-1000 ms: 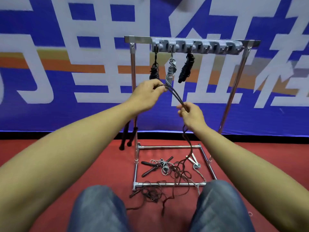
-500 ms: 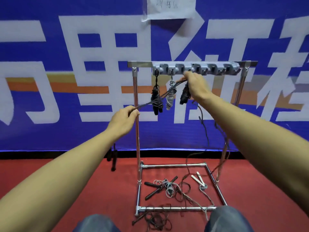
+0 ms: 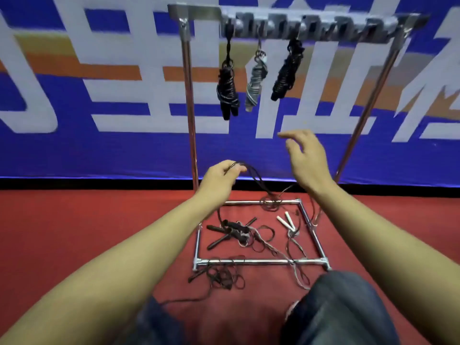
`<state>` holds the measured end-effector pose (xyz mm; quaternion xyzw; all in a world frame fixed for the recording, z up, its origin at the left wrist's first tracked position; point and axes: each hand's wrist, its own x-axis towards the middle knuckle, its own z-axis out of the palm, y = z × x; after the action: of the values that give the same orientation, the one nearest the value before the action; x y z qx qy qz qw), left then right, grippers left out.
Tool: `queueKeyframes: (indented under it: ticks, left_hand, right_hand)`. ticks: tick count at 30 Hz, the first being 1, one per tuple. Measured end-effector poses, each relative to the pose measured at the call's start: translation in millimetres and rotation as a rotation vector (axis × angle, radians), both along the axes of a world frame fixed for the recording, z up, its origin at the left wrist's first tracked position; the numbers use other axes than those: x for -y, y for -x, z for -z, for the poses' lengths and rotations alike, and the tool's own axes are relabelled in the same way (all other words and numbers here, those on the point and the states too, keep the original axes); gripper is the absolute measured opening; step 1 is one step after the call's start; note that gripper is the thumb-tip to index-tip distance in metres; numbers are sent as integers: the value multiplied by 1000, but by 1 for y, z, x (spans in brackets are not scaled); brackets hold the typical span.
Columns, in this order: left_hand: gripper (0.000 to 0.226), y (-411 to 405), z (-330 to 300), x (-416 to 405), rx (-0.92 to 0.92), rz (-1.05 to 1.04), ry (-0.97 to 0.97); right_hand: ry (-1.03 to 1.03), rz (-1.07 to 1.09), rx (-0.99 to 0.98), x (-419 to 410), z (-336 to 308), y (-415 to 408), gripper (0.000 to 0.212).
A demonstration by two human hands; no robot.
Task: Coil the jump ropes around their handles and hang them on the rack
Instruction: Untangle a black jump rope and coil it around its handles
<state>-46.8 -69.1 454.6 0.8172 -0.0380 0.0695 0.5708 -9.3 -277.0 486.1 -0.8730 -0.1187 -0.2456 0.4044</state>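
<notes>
Hands at work below the rack [image 3: 191, 100]: we are pinching a doubled length of black cord [image 3: 256, 179] in our left hand [image 3: 220, 180], fingers curled round it, so the slack is trailing down to the floor [image 3: 74, 232] inside the rack's base frame. Our right hand [image 3: 307, 160] is hovering just to the right, fingers spread and loosely bent, holding nothing; we are judging it poised to take up the cord for coiling.

Three coiled ropes are hanging from the hook bar [image 3: 308, 24] at the far top: a black bundle [image 3: 227, 92] on the left, a grey bundle [image 3: 255, 83] in the middle, another black bundle [image 3: 286, 75] to its right. The hooks further right are showing bare, presumably kept for what remains.

On the floor we are counting one pair of white handles [image 3: 286, 220] on the right and several black handles [image 3: 224, 232] on the left; their exact number is lost in the tangle. More loose cord [image 3: 224, 277] is spilling over the near bar, towards our knees.
</notes>
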Motion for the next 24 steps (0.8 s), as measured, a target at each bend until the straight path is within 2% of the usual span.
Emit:
queueKeyframes:
  ticks: [3,6,9,10,12,14,15,17,20,22,24]
  left_hand:
    - [21,-3,38,31,58,6,-58]
    - [28,-19,75,36,-22,-15,9]
    - [21,-27,104,24,-104,92,120]
    - [16,-25,114,18,-97,133,92]
    - [13,-22,138,0,-64,146,-99]
    - [12,-28,155,-16,-66,131,-385]
    - [12,-34,161,-20,-79,132,-415]
    - [15,-46,165,-20,-123,106,-251]
    - [25,-58,171,-15,-163,60,82]
    - [24,-56,171,-12,-203,65,207]
    - [22,-53,165,-10,-279,93,292]
  right_hand:
    - [-27,-246,-189,-38,61,28,40]
    - [-158,-195,-346,-49,118,19,34]
    - [-164,-198,-339,-47,141,5,32]
    - [-134,-214,-306,-46,144,1,31]
    - [-139,-200,-276,-41,146,-7,27]
    - [-271,-148,-278,-35,144,-19,29]
    - [-376,-128,-298,-30,141,-24,31]
    - [-446,-66,-331,-21,135,-33,35]
    - [-142,98,-407,-5,143,-47,32]
    - [96,253,-474,3,154,-52,24]
    - [177,243,-479,2,158,-49,33]
